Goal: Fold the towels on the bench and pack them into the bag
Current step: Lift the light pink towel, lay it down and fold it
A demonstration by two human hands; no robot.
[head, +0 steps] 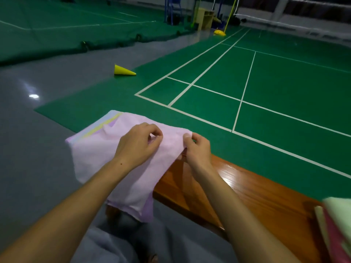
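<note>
A pale pink towel (98, 154) with a yellow and blue striped border is held up over the left end of the wooden bench (247, 194). My left hand (137, 147) pinches its upper edge near the middle. My right hand (197, 149) grips the towel's right corner, close beside the left hand. The lower part of the towel hangs doubled below my left forearm. More towels (336, 224), pale green and pink, lie stacked on the bench at the far right edge of view. No bag is in view.
A yellow cone (123, 70) lies on its side on the grey floor ahead. A green badminton court (275, 82) with white lines stretches beyond the bench. My grey-clad legs (133, 242) are below the towel.
</note>
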